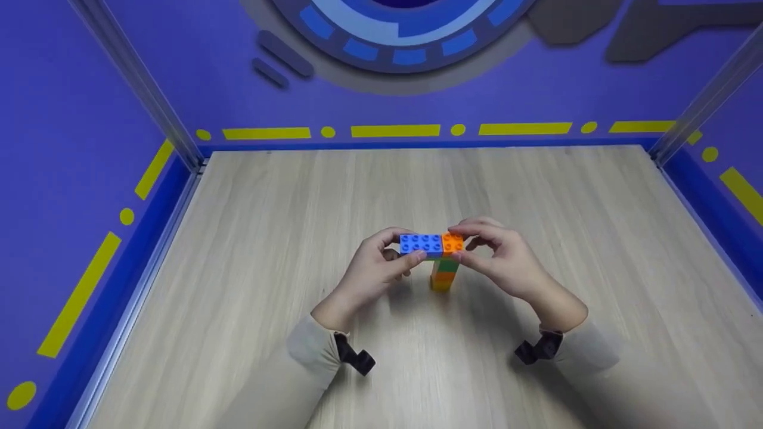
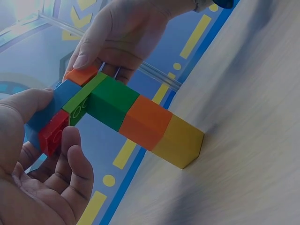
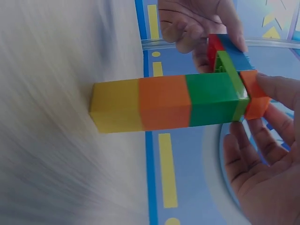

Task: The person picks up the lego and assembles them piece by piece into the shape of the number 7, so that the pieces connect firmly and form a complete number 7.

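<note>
A tower of toy building bricks stands upright on the table. From the bottom it has a yellow brick [image 2: 179, 141], an orange brick [image 2: 146, 123], a green brick [image 3: 212, 99] and a thin light green plate [image 2: 84, 99]. The plate juts out leftward, with a red brick [image 2: 54, 132] under its overhang. On top lie a blue brick [image 1: 421, 245] and, beside it, a small orange brick [image 1: 451, 242]. My left hand [image 1: 377, 262] pinches the blue brick between thumb and fingers. With thumb and fingers, my right hand [image 1: 506, 257] grips the small orange brick.
The wood-grain table [image 1: 268, 238] is bounded by blue panels [image 1: 477, 107] at the back and sides, joined by metal corner posts [image 1: 137, 77]. Each sleeve has a black wrist mount [image 1: 356, 354] on it.
</note>
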Demonstrator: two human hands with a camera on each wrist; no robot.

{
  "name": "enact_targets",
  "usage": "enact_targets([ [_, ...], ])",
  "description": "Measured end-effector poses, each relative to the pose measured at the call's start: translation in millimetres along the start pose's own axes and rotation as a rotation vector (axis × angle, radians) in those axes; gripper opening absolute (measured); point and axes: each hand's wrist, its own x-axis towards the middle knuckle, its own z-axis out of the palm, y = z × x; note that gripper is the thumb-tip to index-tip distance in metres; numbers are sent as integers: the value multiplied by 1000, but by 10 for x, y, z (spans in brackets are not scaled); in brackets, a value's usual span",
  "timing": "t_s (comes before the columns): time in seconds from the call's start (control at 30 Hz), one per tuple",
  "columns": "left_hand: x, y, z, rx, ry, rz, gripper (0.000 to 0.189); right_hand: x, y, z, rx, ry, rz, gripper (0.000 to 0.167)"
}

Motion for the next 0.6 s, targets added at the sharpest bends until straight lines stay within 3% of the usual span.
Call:
enact_targets([
  [0.33,-20,9,3,15,-4,4,41,-60,124,150,193,59,-48,40],
  [0.6,-7,-2,14,11,-19,-1,41,-102,157,208,202,106,-13,37],
])
